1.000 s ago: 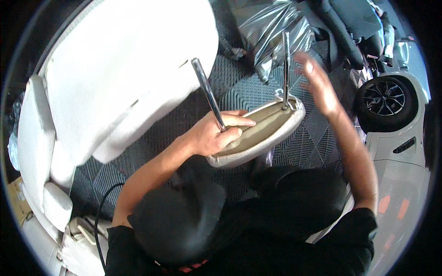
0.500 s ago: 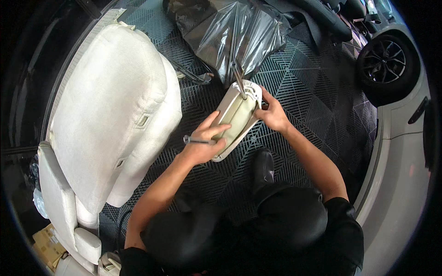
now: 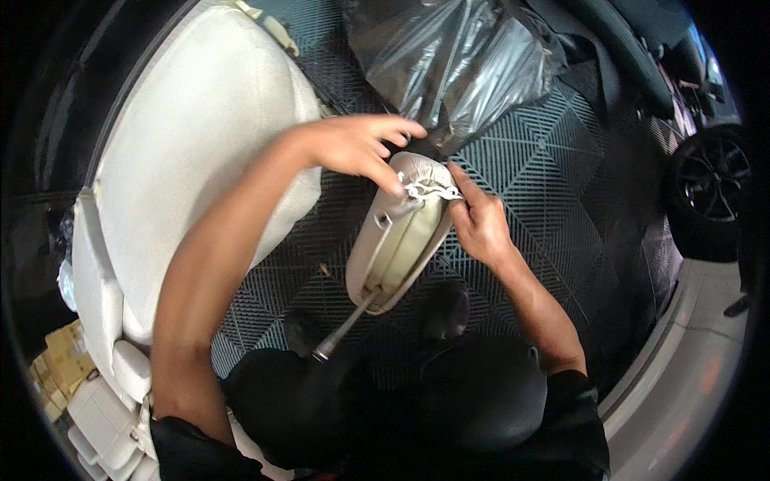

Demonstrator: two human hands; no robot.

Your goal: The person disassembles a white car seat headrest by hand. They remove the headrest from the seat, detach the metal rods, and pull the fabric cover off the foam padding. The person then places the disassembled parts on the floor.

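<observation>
Head view, looking down on a person kneeling on a dark ribbed floor mat (image 3: 561,200). The landmark is a beige headrest (image 3: 401,240), held above the mat just in front of the person's knees, its long axis tilted from lower left to upper right. A metal post (image 3: 343,330) projects from the headrest's lower end toward the person's body; a second post lies along its pale underside. At the headrest's upper end a small white plastic fitting (image 3: 429,191) sits across the cover's edge.

The left hand (image 3: 357,144) reaches in from the upper left of the headrest, fingers curled, with thumb and forefinger pinching at the white fitting. The right hand (image 3: 480,220) is closed against the headrest's right edge, forefinger extended up to the fitting and the other fingers wrapped on the cover.

Left of the headrest, well apart from it, a cream-coloured car seat (image 3: 192,152) lies on the mat. Beyond the headrest's upper end, just past the hands, is a crumpled clear plastic sheet (image 3: 449,56). Far right of the headrest, at the rim of the view, a car wheel (image 3: 714,184) stands.
</observation>
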